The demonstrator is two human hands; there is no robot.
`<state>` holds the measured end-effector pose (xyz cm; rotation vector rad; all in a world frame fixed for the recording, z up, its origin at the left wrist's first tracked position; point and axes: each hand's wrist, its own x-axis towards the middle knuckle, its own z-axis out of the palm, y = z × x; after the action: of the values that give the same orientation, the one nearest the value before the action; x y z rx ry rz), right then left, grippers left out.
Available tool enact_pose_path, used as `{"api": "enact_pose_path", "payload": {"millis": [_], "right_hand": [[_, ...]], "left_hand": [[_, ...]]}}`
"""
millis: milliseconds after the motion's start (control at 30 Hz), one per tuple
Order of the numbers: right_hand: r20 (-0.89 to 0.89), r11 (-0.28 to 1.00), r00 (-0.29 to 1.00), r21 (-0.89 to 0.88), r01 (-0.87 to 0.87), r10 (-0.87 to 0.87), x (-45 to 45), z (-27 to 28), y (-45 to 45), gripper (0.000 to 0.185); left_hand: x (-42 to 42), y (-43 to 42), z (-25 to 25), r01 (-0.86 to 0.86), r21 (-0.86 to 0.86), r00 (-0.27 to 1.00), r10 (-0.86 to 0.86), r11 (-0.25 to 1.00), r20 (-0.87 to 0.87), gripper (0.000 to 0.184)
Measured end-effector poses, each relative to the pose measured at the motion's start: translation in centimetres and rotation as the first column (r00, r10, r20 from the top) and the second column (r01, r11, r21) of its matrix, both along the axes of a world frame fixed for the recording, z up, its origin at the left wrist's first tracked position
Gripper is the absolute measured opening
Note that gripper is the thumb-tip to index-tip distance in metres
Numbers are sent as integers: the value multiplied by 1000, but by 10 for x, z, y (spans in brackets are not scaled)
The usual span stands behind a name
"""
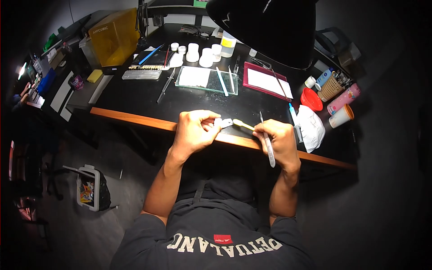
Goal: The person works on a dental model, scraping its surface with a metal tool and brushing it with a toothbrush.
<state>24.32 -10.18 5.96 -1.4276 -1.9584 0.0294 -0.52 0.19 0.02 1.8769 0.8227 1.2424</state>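
Just above the table's front edge, my left hand (pixel 194 130) is closed, pinching a small whitish piece (pixel 227 123) between thumb and fingers. Its exact kind is too small to tell. Facing it, my right hand (pixel 281 138) is closed around a thin yellow stick with a rounded, pale tip (pixel 243 124), perhaps a small brush or swab. That tip points left, close to the whitish piece; whether they touch I cannot tell. A slim metal-handled tool (pixel 270 151) also lies across the right hand's fingers, its broad end toward me.
Beyond my hands lie a glass slab (pixel 189 85) with white paper, a dark red tray (pixel 281 93) and several white jars (pixel 206 58). A black lamp shade (pixel 265 27) hangs overhead. A red bowl (pixel 311 99) and crumpled white tissue (pixel 311 128) are right. A bin (pixel 96 189) stands on the floor.
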Motion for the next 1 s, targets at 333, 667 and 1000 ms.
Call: {"api": "enact_pose_path", "payload": {"millis": [333,667,1000], "right_hand": [[-47,1000,999,27,11,-9,2,-12,6,9],[-92,991,994,115,68,-57,22,-35,12,16],[-125,972,990,215,90,-64,21,-37,8,28]], "left_hand": [[0,-2,6,-21,-14,999,21,1000,-36,23],[0,-4,5,-38,-8,999,38,999,-38,23],[2,-6,3,-16,21,999,17,1000,-29,21]]}}
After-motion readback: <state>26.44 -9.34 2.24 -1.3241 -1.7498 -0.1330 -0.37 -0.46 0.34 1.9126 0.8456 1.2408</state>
